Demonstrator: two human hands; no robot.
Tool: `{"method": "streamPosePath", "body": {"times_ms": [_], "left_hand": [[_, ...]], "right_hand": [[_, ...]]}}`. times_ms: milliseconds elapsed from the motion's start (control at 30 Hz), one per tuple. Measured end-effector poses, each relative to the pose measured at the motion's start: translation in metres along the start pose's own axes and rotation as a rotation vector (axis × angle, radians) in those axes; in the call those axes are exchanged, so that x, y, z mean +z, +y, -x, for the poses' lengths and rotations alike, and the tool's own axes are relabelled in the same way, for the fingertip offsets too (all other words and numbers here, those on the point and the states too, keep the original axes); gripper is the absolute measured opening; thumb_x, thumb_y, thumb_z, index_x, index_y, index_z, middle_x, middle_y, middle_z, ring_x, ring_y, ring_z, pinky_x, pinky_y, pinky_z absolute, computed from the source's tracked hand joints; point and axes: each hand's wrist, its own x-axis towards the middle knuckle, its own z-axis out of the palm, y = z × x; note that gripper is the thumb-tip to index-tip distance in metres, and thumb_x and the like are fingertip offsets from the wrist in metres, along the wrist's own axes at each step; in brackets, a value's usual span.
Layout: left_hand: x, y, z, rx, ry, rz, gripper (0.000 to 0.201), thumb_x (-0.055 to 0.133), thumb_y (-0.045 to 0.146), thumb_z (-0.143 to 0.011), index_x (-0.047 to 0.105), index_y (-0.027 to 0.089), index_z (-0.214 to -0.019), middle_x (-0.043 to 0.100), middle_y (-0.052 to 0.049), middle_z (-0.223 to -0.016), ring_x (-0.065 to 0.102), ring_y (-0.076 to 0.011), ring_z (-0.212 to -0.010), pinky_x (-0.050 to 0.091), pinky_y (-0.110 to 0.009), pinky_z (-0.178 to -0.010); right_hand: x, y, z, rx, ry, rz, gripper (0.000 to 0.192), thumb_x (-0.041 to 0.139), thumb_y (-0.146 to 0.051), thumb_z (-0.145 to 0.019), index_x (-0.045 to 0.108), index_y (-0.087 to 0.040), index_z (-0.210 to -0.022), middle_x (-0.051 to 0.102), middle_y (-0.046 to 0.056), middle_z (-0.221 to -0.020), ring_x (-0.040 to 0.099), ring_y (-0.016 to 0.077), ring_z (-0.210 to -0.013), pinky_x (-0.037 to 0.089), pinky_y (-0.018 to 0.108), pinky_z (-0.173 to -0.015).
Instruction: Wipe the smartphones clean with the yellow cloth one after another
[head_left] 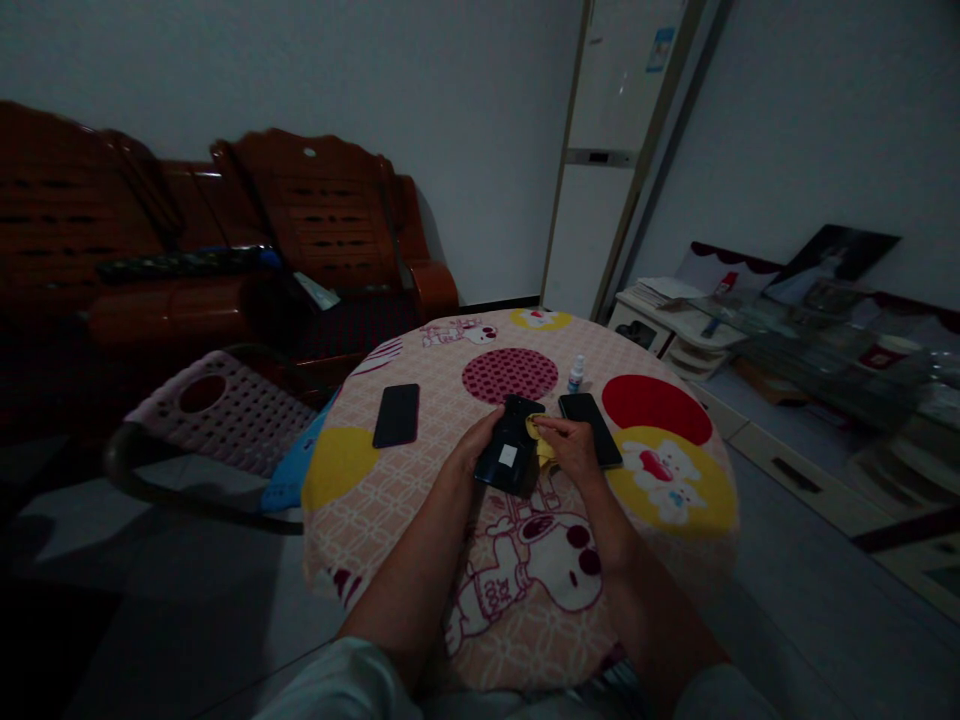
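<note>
A flat black phone [396, 415] lies alone on the round table's patterned pink cloth [390, 500]. The left hand [474, 447] grips a dark phone with a white sticker [510, 455], raised above the table's centre. The right hand [571, 447] pinches a small yellow cloth [541, 446] against it. Another black phone [592, 425] and 1 small white bottle [575, 374] sit just beyond.

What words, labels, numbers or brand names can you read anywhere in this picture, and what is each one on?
No text can be read.
White sticker on the dark phone held in the left hand: too small to tell.
Label on the small bottle: blurred.
Blue sticker on the tall white cabinet: too small.
Tablecloth: cartoon figures only, no legible words.
The right hand presses a yellow cloth to the phone.
</note>
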Motion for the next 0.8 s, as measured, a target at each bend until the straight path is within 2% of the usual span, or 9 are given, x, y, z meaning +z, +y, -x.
{"method": "streamPosePath", "body": {"times_ms": [133, 233, 400, 600, 667, 800], "left_hand": [[0.002, -0.002, 0.001, -0.040, -0.056, -0.011, 0.032, 0.050, 0.038, -0.089, 0.065, 0.012, -0.099, 0.071, -0.008, -0.073, 0.065, -0.0169, -0.055, 0.052, -0.027, -0.059], [0.000, -0.004, -0.003, -0.032, -0.070, -0.008, 0.031, 0.051, 0.038, -0.088, 0.065, 0.012, -0.097, 0.071, -0.008, -0.073, 0.065, -0.0175, -0.057, 0.052, -0.027, -0.059], [-0.007, -0.002, -0.011, 0.020, 0.015, 0.003, 0.027, 0.051, 0.036, -0.088, 0.064, 0.012, -0.087, 0.069, -0.006, -0.066, 0.062, -0.0161, -0.051, 0.051, -0.026, -0.057], [-0.010, -0.001, -0.015, 0.062, 0.097, 0.012, 0.027, 0.050, 0.035, -0.088, 0.064, 0.012, -0.085, 0.068, -0.005, -0.064, 0.061, -0.0162, -0.049, 0.050, -0.026, -0.055], [-0.010, -0.001, -0.015, 0.050, 0.084, 0.021, 0.028, 0.050, 0.036, -0.088, 0.064, 0.012, -0.086, 0.068, -0.006, -0.065, 0.062, -0.0164, -0.050, 0.050, -0.027, -0.056], [-0.008, -0.004, -0.012, 0.035, -0.007, -0.018, 0.026, 0.053, 0.036, -0.087, 0.064, 0.012, -0.089, 0.069, -0.006, -0.067, 0.062, -0.0160, -0.052, 0.051, -0.026, -0.056]], "right_hand": [[-0.004, 0.004, -0.003, 0.025, 0.148, 0.022, 0.026, 0.061, -0.031, -0.074, 0.076, -0.018, -0.092, 0.075, 0.007, -0.092, 0.070, 0.0233, -0.082, 0.056, 0.034, -0.074], [-0.004, 0.006, -0.003, 0.021, 0.173, 0.018, 0.027, 0.062, -0.033, -0.074, 0.075, -0.018, -0.092, 0.074, 0.007, -0.094, 0.070, 0.0238, -0.086, 0.056, 0.034, -0.076], [0.003, 0.001, 0.001, 0.042, 0.000, -0.045, 0.025, 0.065, -0.033, -0.072, 0.076, -0.019, -0.089, 0.075, 0.007, -0.090, 0.071, 0.0238, -0.084, 0.057, 0.034, -0.074], [0.007, -0.003, 0.005, 0.092, -0.193, -0.115, 0.024, 0.069, -0.034, -0.069, 0.076, -0.018, -0.086, 0.075, 0.007, -0.086, 0.071, 0.0212, -0.073, 0.057, 0.031, -0.065], [0.006, -0.003, 0.004, 0.081, -0.163, -0.112, 0.024, 0.069, -0.034, -0.069, 0.076, -0.018, -0.086, 0.075, 0.007, -0.086, 0.071, 0.0214, -0.076, 0.057, 0.031, -0.068], [0.002, 0.001, -0.001, 0.075, 0.003, -0.108, 0.029, 0.067, -0.033, -0.070, 0.075, -0.017, -0.092, 0.075, 0.007, -0.089, 0.071, 0.0225, -0.080, 0.056, 0.032, -0.070]]}}
